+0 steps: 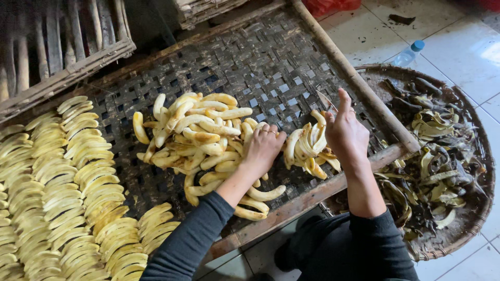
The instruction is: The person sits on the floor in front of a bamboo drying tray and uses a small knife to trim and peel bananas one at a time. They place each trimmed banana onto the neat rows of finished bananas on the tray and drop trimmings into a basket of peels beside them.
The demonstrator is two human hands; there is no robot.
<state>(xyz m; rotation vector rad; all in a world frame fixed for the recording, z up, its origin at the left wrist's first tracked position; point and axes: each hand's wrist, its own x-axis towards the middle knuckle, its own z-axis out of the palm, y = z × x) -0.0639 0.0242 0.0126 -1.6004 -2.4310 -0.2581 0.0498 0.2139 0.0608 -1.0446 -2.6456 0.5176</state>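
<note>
The left hand (263, 147) reaches forward with the palm down and the fingers curled; a ring shows on one finger. The right hand (345, 131) stands on its edge, thumb up, fingers bent inward in a loose grip. Both forearms wear dark long sleeves.

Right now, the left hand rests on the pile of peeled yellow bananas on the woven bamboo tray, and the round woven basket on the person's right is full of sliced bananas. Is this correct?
Not quite. In the head view, the round woven basket holds dark and green banana peels, not sliced bananas. The rest is right: the left hand rests on the pile of peeled yellow bananas on the woven bamboo tray.
</note>
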